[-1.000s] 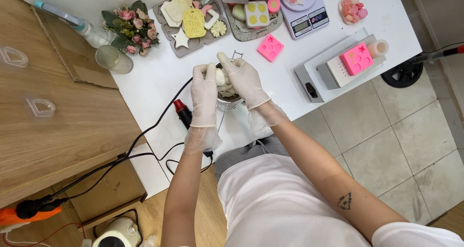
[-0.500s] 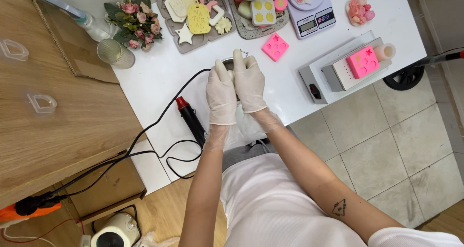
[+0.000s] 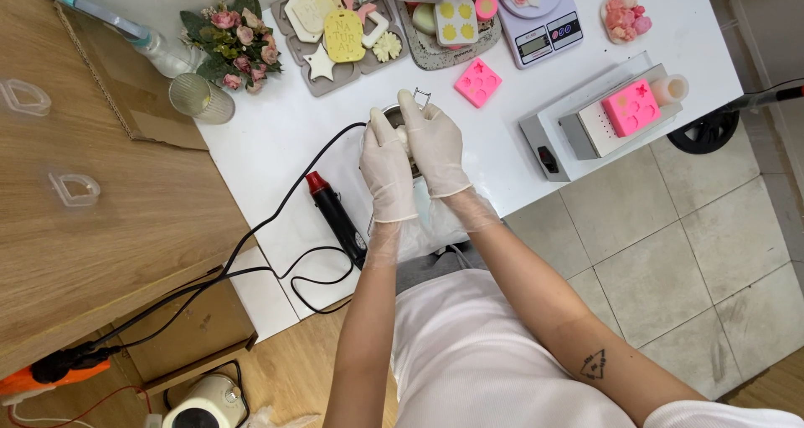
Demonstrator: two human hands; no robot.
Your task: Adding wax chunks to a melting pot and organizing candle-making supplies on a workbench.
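Two gloved hands are pressed together over a small metal cup (image 3: 394,114): the left hand (image 3: 388,167) and right hand (image 3: 435,143) are pinching a pale lump (image 3: 403,132) between them, right above the cup. If that grip is lost, the lump could get dropped past the rim. A heat gun (image 3: 335,214), just left of the left hand, could easily get bumped too.
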